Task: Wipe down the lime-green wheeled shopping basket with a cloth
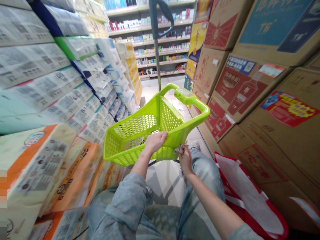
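Observation:
A lime-green plastic shopping basket (130,136) with a thick handle (192,100) stands tilted in front of me in a shop aisle. My left hand (155,140) is closed over the basket's near rim. My right hand (185,158) is closed on a small crumpled white cloth (179,150) pressed against the basket's near outer wall. My knees in light denim show below both arms.
Stacked packs of tissue paper (50,100) wall the left side. Brown cartons (262,100) are piled on the right, with a red and white bag (240,186) at their foot. A grey metal pole (157,46) stands behind the basket; stocked shelves (162,43) close the aisle's far end.

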### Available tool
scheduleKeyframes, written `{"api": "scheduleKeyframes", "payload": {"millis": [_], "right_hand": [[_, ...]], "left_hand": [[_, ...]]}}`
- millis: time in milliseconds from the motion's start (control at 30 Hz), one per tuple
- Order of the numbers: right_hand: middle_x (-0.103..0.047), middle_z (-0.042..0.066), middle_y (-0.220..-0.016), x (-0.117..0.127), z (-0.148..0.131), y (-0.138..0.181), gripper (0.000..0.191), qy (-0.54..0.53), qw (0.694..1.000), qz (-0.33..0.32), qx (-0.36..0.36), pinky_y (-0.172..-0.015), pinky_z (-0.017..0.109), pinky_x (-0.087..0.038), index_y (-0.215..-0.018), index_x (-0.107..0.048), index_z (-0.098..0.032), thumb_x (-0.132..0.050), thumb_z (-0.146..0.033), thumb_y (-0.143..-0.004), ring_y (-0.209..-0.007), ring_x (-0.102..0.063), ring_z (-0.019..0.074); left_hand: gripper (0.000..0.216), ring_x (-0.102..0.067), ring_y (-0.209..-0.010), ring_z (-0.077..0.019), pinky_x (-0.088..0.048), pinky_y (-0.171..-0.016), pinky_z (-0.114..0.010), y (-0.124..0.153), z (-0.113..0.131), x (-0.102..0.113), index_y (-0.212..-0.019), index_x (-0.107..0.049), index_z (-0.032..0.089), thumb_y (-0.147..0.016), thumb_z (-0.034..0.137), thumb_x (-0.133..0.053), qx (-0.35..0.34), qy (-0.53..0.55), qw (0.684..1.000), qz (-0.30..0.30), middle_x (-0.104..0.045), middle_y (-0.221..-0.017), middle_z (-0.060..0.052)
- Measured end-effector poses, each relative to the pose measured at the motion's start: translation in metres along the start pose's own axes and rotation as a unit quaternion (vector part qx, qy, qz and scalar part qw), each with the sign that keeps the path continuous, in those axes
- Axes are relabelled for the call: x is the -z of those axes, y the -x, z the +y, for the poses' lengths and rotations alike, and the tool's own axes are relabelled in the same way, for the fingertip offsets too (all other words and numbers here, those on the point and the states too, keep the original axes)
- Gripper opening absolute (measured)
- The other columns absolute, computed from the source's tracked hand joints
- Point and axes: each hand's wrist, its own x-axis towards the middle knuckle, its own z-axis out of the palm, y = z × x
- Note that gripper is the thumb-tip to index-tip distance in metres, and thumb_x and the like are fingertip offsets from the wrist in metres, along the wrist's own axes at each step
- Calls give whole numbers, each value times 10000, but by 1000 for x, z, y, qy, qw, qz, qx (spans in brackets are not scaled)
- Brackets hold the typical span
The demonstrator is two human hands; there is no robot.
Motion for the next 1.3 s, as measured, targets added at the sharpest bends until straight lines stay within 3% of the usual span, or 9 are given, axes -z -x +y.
{"api": "scheduleKeyframes", "payload": {"millis": [167,300,500,567,700,900,1033,1133,1300], "right_hand": [[-514,108,-1128,7,-24,-9,226,-20,997,71,32,-896,384,-456,-992,-557,-192,-546,-283,-785,-1055,-512,220],[-458,126,-1225,6,-36,-18,257,-30,992,116,42,-897,385,-458,-1013,-557,-203,-566,-310,-780,-1110,-488,229],[-566,79,-977,-15,5,1,228,-69,994,75,-35,-801,358,-478,-955,-558,-178,-533,-243,-737,-908,-544,200],[-584,43,-894,-22,22,10,214,-68,995,47,-58,-784,350,-474,-934,-558,-184,-544,-257,-733,-836,-542,182],[-576,25,-830,-33,33,20,192,-69,994,38,-81,-745,342,-482,-886,-564,-187,-580,-296,-729,-782,-536,170],[-446,129,-1165,-26,-15,6,222,-56,992,111,2,-896,384,-482,-937,-633,-167,-590,-316,-779,-1058,-517,216],[-437,118,-1174,-17,-55,-16,248,-54,986,136,76,-986,382,-441,-1002,-662,-187,-584,-334,-818,-1171,-479,234],[-469,122,-1151,-21,-72,-20,244,-38,984,156,74,-1008,403,-419,-1030,-659,-190,-544,-308,-850,-1182,-476,244],[-521,118,-1112,-47,-74,6,222,-7,994,47,102,-953,407,-448,-995,-668,-203,-498,-217,-853,-1096,-529,240]], "left_hand": [[590,-647,-878,-196,-432,-729,-266,1,2,0,-954,-616,251,-946,552,-109,2,-4,1000,4,-703,-912,-34],[493,-636,-905,-190,-438,-751,-273,2,4,0,-982,-586,247,-952,531,-185,3,43,999,23,-686,-971,-31],[394,-621,-919,-152,-454,-788,-252,9,-14,4,-1103,-523,218,-927,518,-338,-70,182,980,34,-659,-1081,-28],[420,-619,-927,-159,-449,-784,-252,15,-28,5,-1034,-564,215,-941,517,-288,-64,151,986,15,-669,-1046,-33],[544,-635,-893,-206,-437,-734,-277,29,-50,6,-887,-619,215,-947,535,-183,21,4,999,-36,-695,-921,-55],[563,-646,-884,-205,-424,-720,-271,30,-50,3,-922,-624,236,-952,527,-142,26,-41,998,-43,-705,-926,-47],[568,-652,-872,-207,-423,-705,-272,28,-42,2,-925,-622,235,-950,533,-139,31,-45,998,-36,-708,-916,-48],[564,-652,-869,-197,-426,-716,-266,30,-36,1,-925,-623,234,-953,522,-138,35,-37,998,-31,-709,-922,-46],[590,-655,-882,-196,-432,-714,-265,30,-28,-3,-924,-616,234,-957,510,-96,26,-11,1000,-8,-707,-930,-43]]}}
